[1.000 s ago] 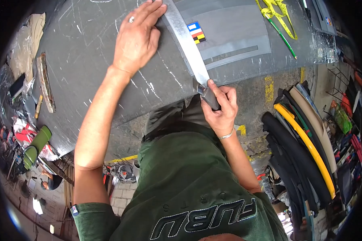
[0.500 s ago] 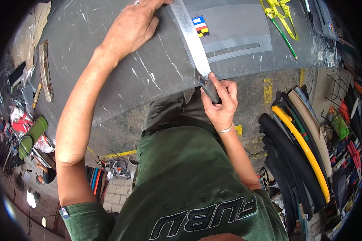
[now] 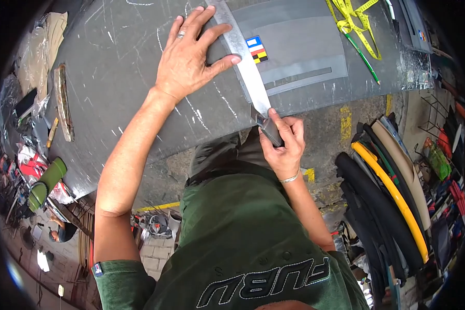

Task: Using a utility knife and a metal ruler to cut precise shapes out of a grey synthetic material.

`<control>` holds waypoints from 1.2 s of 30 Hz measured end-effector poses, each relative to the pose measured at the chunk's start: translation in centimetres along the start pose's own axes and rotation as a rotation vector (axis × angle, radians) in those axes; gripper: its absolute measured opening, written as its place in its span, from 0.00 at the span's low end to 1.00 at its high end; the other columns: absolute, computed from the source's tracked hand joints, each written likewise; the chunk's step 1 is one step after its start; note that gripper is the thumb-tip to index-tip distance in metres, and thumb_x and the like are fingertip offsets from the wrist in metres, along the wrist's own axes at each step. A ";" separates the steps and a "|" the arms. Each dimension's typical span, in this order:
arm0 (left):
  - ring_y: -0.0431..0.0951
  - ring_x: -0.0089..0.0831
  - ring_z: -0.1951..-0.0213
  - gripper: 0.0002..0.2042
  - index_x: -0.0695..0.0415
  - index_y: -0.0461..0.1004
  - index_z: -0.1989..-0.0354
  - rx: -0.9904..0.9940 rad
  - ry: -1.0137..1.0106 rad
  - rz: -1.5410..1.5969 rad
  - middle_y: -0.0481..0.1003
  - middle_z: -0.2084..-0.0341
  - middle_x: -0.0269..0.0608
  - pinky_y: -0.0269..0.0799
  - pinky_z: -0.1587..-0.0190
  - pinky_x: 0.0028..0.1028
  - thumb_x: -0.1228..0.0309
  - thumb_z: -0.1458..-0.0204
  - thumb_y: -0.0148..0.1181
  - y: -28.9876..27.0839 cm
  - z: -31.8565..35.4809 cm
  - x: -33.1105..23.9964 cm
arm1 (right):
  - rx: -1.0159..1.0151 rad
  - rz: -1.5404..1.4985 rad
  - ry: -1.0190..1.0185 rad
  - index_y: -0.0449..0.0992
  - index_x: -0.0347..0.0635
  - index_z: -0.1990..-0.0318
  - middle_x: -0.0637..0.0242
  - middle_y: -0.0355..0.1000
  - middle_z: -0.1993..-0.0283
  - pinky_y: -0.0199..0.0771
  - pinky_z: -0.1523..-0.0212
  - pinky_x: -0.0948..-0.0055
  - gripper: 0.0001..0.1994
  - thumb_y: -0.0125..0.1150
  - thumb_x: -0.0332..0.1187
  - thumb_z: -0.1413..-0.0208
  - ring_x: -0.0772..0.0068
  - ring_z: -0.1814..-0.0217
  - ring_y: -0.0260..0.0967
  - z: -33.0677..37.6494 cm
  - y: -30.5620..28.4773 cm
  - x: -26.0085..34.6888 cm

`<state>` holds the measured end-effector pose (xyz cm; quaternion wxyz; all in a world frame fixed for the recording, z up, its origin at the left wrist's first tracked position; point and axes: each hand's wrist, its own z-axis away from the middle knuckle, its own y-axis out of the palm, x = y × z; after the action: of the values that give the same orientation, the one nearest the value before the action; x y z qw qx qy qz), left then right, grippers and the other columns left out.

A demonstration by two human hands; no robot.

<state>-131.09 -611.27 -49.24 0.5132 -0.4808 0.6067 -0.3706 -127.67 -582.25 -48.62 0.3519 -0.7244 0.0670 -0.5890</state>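
Note:
My left hand (image 3: 187, 64) lies spread over the table, with its thumb and some fingertips resting on a long metal ruler (image 3: 255, 85). The ruler slants across the left edge of a grey sheet panel (image 3: 307, 51), which bears a slot and a small patch (image 3: 257, 49) of coloured flags. In my right hand (image 3: 285, 142) is a utility knife (image 3: 271, 132) with a dark handle. Its front end is at the ruler's near end, by the table's edge. Exactly where the blade touches is too small to tell.
The grey work table (image 3: 124, 77) carries scratches and white marks. At its right lie a yellow measuring tape (image 3: 369, 36) and a green pencil (image 3: 364, 59). A wooden strip (image 3: 63, 103) lies at the left. Rolls of material (image 3: 392, 186) stand low on the right. A person (image 3: 63, 231) is far left.
My left hand has come nearer and rightward, its fingers now spread with tips on the ruler. My right hand keeps the knife at the ruler's near end. The whole view has shifted slightly.

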 end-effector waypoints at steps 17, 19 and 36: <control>0.67 0.44 0.32 0.27 0.59 0.74 0.42 0.118 0.003 0.061 0.71 0.36 0.43 0.69 0.34 0.42 0.53 0.43 0.66 -1.9 -1.2 -2.1 | 0.039 0.016 0.044 0.81 0.40 0.43 0.63 0.68 0.61 0.74 0.58 0.70 0.27 0.76 0.22 0.55 0.66 0.61 0.69 -0.2 -0.4 0.3; 0.68 0.44 0.32 0.27 0.60 0.73 0.41 0.129 -0.008 0.079 0.70 0.36 0.44 0.70 0.34 0.42 0.54 0.42 0.65 -1.8 -1.1 -2.2 | 0.084 0.006 0.086 0.81 0.40 0.43 0.63 0.69 0.61 0.74 0.56 0.70 0.26 0.76 0.23 0.54 0.67 0.60 0.69 -0.3 -1.2 0.5; 0.66 0.44 0.31 0.32 0.62 0.70 0.37 0.180 0.046 0.071 0.69 0.36 0.47 0.69 0.32 0.39 0.50 0.41 0.63 -2.2 -1.2 -2.1 | 0.226 0.125 -0.035 0.68 0.42 0.32 0.49 0.74 0.42 0.75 0.42 0.60 0.24 0.55 0.24 0.36 0.46 0.42 0.75 -13.2 0.1 5.2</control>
<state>-131.77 -609.84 -46.33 0.5532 -0.4024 0.5990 -0.4162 -137.97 -590.63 -43.74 0.4685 -0.6849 0.0389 -0.5568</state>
